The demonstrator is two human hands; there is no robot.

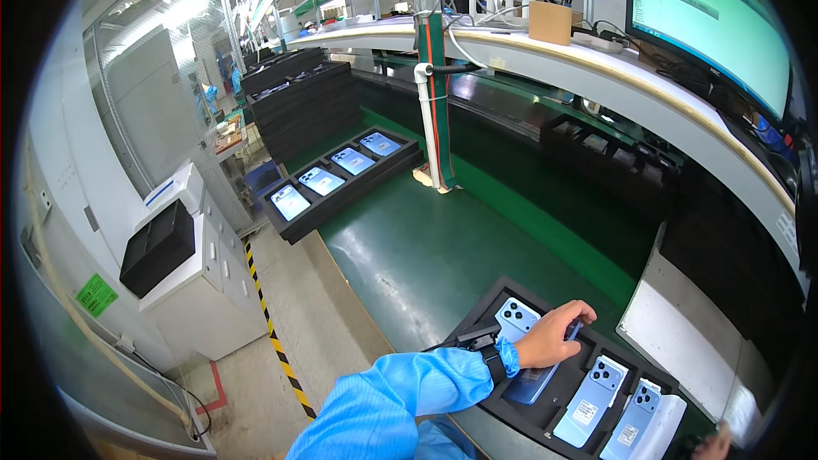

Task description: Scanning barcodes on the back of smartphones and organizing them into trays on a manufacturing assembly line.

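While the left hand (552,336) pinches 1 blue phone (526,387) at its upper end over the black tray (558,397), a slack grip could drop it; the blurred right hand (714,445) shows no clear state.

Over my remote feed I saw a lit computer monitor (711,21) at upper right and a brown cardboard box (550,23) on the raised shelf (511,45). A white plastic pipe (429,128) ran down beside a green post (437,51). Leftward, I made out a black box (158,247) on a white drawer cabinet (209,290), and yellow-and-black floor tape (273,328).
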